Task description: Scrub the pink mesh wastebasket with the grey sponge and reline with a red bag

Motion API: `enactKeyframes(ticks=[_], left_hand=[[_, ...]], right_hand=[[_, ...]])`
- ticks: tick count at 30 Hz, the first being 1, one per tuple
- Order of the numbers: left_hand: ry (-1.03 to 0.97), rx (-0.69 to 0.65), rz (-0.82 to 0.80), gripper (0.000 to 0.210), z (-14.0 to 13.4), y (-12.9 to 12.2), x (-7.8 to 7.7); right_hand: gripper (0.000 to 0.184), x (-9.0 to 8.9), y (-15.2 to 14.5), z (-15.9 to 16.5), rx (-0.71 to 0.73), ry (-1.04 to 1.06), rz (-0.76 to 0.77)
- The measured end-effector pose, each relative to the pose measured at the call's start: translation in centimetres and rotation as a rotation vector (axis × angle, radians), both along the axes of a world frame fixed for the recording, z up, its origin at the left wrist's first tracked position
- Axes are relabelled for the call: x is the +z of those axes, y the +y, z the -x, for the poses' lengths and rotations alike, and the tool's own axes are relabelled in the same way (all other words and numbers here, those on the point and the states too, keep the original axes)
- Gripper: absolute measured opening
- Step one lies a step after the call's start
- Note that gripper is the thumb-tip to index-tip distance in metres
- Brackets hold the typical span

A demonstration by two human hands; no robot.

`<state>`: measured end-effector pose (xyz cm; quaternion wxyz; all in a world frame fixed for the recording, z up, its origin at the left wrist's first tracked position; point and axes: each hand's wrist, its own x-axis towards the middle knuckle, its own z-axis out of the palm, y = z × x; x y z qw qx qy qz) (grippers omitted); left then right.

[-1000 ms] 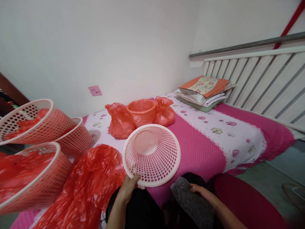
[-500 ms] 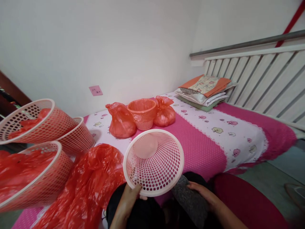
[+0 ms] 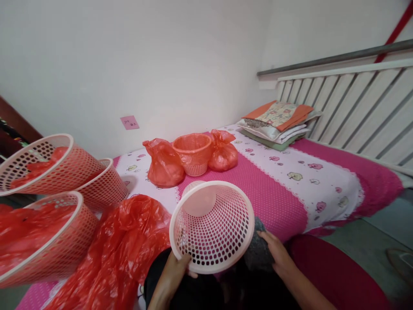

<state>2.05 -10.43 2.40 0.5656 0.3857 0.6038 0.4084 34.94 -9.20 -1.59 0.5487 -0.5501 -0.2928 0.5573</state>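
A pale pink plastic mesh basket (image 3: 222,232) is tilted over my lap with its mouth facing me. My left hand (image 3: 180,265) is closed on its lower left rim, thumb inside. A dark grey cloth (image 3: 258,249) is gripped in my right hand (image 3: 271,247) and lies against the basket's right outer side, partly hidden behind it. Left of the basket spreads a crumpled red plastic bag (image 3: 129,241). Beyond it on the bed, a basket lined with a red bag (image 3: 193,150) stands between two knotted red bags, one on the left (image 3: 164,165) and one on the right (image 3: 223,155).
Several pink baskets (image 3: 80,168) holding red plastic crowd the left side. Folded bedding (image 3: 277,122) is stacked at the far right of the bed (image 3: 271,202), near a white slatted rail (image 3: 355,99). A dark red round stool seat (image 3: 332,271) stands at lower right.
My right hand has moved the grey cloth up along the basket's right side. The basket has shifted slightly right and down, still in my left hand.
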Motion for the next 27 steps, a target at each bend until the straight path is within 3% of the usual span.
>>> enactKeyframes(ticks=[5,9,17,22,27], left_hand=[[-0.082,0.007,0.004,0.042,0.1,0.0,0.5],[-0.141,-0.017,-0.005,0.039,0.5,-0.4,1.1],[-0.130,-0.011,-0.028,0.042,0.4,-0.7,1.2],[-0.098,-0.013,-0.004,0.030,0.3,-0.5,1.0],[-0.104,-0.035,-0.018,0.029,0.2,-0.4,1.0]], right_hand=[[0.053,3.1,1.6,-0.3,-0.118,-0.153,-0.115],[0.065,3.6,2.0,-0.6,-0.174,-0.382,-0.201],[0.054,5.2,3.3,-0.9,-0.257,-0.705,-0.322],[0.046,6.5,3.7,-0.9,-0.221,-0.802,-0.402],[0.054,7.2,4.2,-0.5,-0.175,-0.862,-0.315]])
